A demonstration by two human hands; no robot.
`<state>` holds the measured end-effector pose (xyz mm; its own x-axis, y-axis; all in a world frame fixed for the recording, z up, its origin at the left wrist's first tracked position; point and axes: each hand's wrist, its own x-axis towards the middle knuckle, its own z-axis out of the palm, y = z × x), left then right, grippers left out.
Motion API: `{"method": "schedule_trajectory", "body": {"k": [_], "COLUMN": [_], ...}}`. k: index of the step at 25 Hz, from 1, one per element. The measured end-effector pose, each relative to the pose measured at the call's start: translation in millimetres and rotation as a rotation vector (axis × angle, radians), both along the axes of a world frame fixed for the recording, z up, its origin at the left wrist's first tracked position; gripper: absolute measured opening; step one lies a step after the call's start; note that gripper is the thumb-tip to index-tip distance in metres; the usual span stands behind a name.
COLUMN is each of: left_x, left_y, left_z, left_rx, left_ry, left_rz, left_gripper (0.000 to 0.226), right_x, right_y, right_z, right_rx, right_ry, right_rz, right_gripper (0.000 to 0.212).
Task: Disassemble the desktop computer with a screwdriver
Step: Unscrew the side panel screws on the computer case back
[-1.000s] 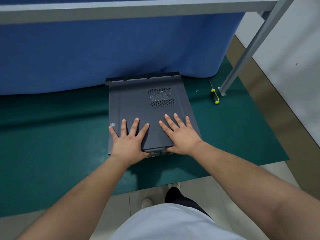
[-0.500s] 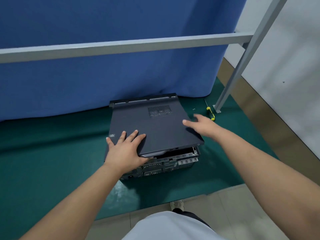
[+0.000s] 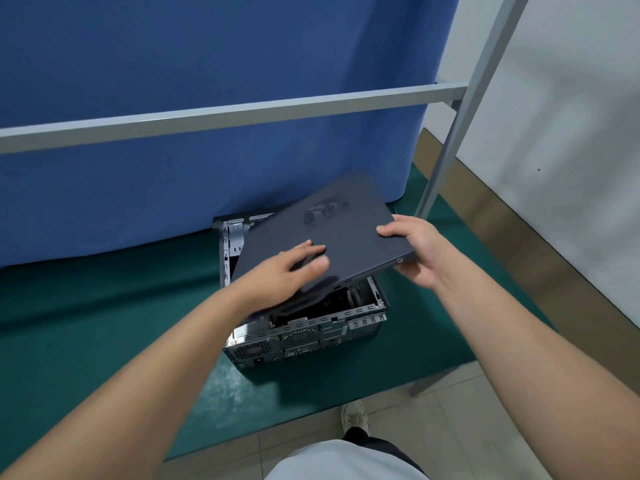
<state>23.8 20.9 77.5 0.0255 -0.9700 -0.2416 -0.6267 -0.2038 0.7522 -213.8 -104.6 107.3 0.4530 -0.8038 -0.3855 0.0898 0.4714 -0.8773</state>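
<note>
The desktop computer case (image 3: 304,337) lies on its side on the green mat, its rear ports facing me and its inside partly exposed. Its dark grey side panel (image 3: 339,233), with a perforated vent, is lifted off and tilted up to the right above the case. My right hand (image 3: 414,251) grips the panel's right near corner, thumb on top and fingers beneath. My left hand (image 3: 287,271), blurred, lies on the panel's near left part with fingers stretched along its top. The screwdriver is hidden from view.
A green mat (image 3: 104,323) covers the low work surface, ending at a tiled floor (image 3: 467,427) near my feet. A blue curtain (image 3: 207,116) hangs behind the case. A grey metal rail (image 3: 225,116) crosses in front of it, joined to a slanted post (image 3: 460,109) at right.
The side panel slid toward me, then came off the case and rose, tilting to the right. My right hand moved to the panel's right edge and took hold of it.
</note>
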Motion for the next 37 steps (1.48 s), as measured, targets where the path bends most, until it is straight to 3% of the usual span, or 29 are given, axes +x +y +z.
{"method": "schedule_trajectory", "body": {"k": [4, 8, 10, 17, 22, 25, 29, 31, 34, 37], "left_x": [-51.7, -78.7, -83.3, -97.3, -101.0, -114.6, -138.8, -148.3, -170.3, -190.2], "left_y": [-32.0, -48.3, -49.9, -50.9, -64.9, -78.7, -102.0, -112.4, -131.4, -156.6], "left_z": [60.6, 123.2, 145.9, 153.8, 105.3, 68.8, 24.5, -0.8, -35.7, -81.3], "left_rx": [-0.013, 0.028, 0.027, -0.043, -0.082, -0.059, 0.003, 0.066, 0.216, 0.393], "left_ry": [0.29, 0.485, 0.583, 0.827, 0.998, 1.025, 0.999, 0.981, 0.936, 0.681], "left_rz": [0.227, 0.231, 0.19, 0.279, 0.469, 0.562, 0.641, 0.656, 0.676, 0.653], "left_gripper": [0.039, 0.068, 0.065, 0.015, 0.017, 0.03, 0.036, 0.036, 0.035, 0.07], "right_x": [-6.1, -14.4, -15.2, -9.2, -21.9, -60.4, -147.6, -189.1, -231.2, -258.6], "right_y": [39.3, 72.7, 85.8, 93.9, 60.8, 14.1, -40.2, -60.1, -87.3, -104.6], "right_z": [45.5, 99.1, 122.5, 136.9, 79.1, 7.2, -81.2, -114.5, -157.2, -190.3], "right_rx": [-0.214, -0.428, -0.524, -0.648, -0.552, -0.489, -0.122, 0.067, 0.317, 0.365], "right_ry": [0.049, 0.155, 0.242, 0.465, 0.462, 0.727, 1.013, 1.023, 0.802, 0.88], "right_rz": [0.044, 0.127, 0.159, 0.233, 0.305, 0.222, 0.021, -0.08, -0.295, -0.463], "right_gripper": [0.025, 0.029, 0.037, 0.032, 0.055, 0.059, 0.073, 0.078, 0.073, 0.061]}}
